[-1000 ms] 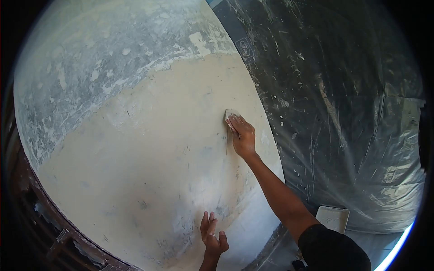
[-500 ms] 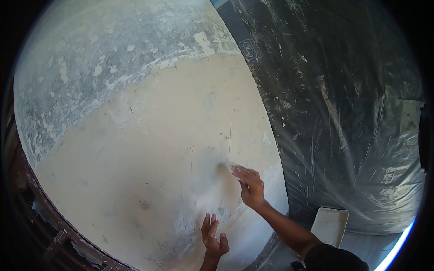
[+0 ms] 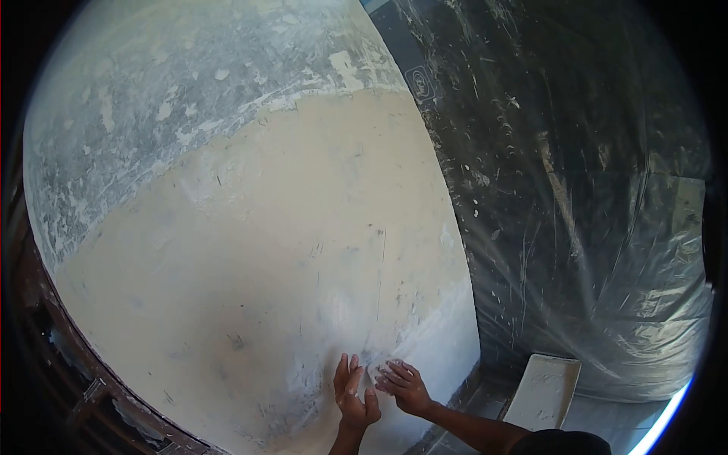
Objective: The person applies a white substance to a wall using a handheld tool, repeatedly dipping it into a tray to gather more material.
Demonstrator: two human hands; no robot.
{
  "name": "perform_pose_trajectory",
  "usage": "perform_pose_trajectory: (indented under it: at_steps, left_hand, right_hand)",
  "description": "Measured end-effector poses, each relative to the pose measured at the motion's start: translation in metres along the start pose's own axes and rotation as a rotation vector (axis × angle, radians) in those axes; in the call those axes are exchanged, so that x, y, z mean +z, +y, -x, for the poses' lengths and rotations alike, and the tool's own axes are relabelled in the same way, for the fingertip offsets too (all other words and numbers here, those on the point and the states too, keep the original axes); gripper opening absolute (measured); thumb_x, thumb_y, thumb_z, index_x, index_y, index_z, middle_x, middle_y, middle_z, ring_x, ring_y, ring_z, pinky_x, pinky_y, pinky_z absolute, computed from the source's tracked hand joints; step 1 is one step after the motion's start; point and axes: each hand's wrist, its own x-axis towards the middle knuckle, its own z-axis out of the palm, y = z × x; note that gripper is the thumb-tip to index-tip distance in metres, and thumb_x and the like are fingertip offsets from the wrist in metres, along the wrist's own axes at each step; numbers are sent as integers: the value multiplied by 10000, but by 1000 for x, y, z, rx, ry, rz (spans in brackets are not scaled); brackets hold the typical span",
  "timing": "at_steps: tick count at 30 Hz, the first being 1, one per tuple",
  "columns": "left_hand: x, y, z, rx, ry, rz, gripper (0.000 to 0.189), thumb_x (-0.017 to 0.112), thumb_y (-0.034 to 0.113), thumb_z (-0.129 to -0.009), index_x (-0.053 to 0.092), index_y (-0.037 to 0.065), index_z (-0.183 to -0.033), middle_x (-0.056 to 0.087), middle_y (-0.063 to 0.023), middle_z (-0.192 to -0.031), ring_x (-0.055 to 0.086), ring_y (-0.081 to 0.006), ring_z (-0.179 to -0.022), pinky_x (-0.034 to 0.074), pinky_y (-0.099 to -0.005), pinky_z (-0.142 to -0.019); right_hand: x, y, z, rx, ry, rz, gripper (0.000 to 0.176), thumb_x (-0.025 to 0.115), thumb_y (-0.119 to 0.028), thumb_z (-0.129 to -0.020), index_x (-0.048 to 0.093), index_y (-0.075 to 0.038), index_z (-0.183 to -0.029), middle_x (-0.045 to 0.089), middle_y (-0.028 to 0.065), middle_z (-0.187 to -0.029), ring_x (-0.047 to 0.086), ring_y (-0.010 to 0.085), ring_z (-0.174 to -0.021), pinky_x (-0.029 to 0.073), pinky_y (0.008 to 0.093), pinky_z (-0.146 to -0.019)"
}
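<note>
My right hand (image 3: 403, 387) is closed on a thin pale scraper (image 3: 371, 373), whose edge shows past the fingertips. It is low against the wall surface (image 3: 265, 182), with white smears on its fingers. Just to its left, my left hand (image 3: 356, 394) is raised in front of the wall, thumb apart from the fingers, holding nothing visible. The wall is coated smooth beige in the middle and lower part, with rough grey patches at the upper left.
Dark plastic sheeting (image 3: 576, 212) with white spatters hangs to the right of the wall. A pale tray (image 3: 542, 390) smeared with white material lies at the lower right. A brown slatted frame (image 3: 91, 394) runs along the lower left edge.
My right hand has moved down the wall with the scraper and is now close beside my left hand. My left hand has barely shifted.
</note>
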Motion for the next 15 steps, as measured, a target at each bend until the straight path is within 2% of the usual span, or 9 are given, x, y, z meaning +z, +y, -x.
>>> perform_pose_trajectory:
  at_steps: [2, 5, 6, 9, 12, 15]
  left_hand:
    - [1, -4, -1, 0, -3, 0, 409, 507, 113, -912, 495, -84, -1271, 415, -445, -1376, 484, -518, -1297, 450, -525, -1062]
    - [4, -3, -1, -5, -7, -39, 412, 504, 107, -909, 489, -81, -1276, 414, -451, -1371, 487, -514, -1296, 452, -519, -1059]
    - [4, -1, -3, -2, -10, -47, 417, 503, 106, -908, 484, -80, -1280, 413, -455, -1369, 482, -515, -1300, 453, -515, -1060]
    - [3, 1, -7, -2, -23, -105, 419, 498, 103, -908, 478, -77, -1286, 413, -454, -1370, 472, -513, -1309, 451, -507, -1062]
    - [10, 0, -14, -24, -3, -144, 413, 490, 108, -915, 477, -73, -1286, 436, -441, -1362, 460, -509, -1321, 438, -508, -1071]
    - [20, 1, -22, -51, 38, -148, 408, 484, 119, -925, 474, -68, -1287, 483, -421, -1336, 447, -509, -1331, 411, -523, -1086]
  right_hand:
    - [-6, -8, 38, 37, -128, -188, 515, 617, 78, -780, 708, -183, -1214, 666, 43, -1297, 572, 218, -1288, 376, 426, -1111]
    - [-49, 13, -27, -28, -81, -185, 539, 600, 108, -771, 716, -194, -1203, 683, 31, -1277, 595, 190, -1262, 385, 403, -1097]
    - [-73, 22, -70, -58, -38, -109, 535, 591, 119, -771, 718, -182, -1194, 687, 36, -1273, 606, 204, -1250, 402, 407, -1075]
    - [-129, 63, -203, -92, 314, -87, 443, 612, 109, -820, 723, -128, -1176, 696, 72, -1245, 625, 246, -1226, 415, 401, -1059]
    - [-176, 95, -317, -155, 590, 107, 396, 590, 96, -873, 697, -71, -1216, 690, 128, -1237, 628, 291, -1214, 426, 382, -1047]
    - [-167, 140, -364, -163, 629, 120, 418, 594, 99, -860, 688, -74, -1229, 685, 134, -1243, 617, 303, -1221, 430, 389, -1037]
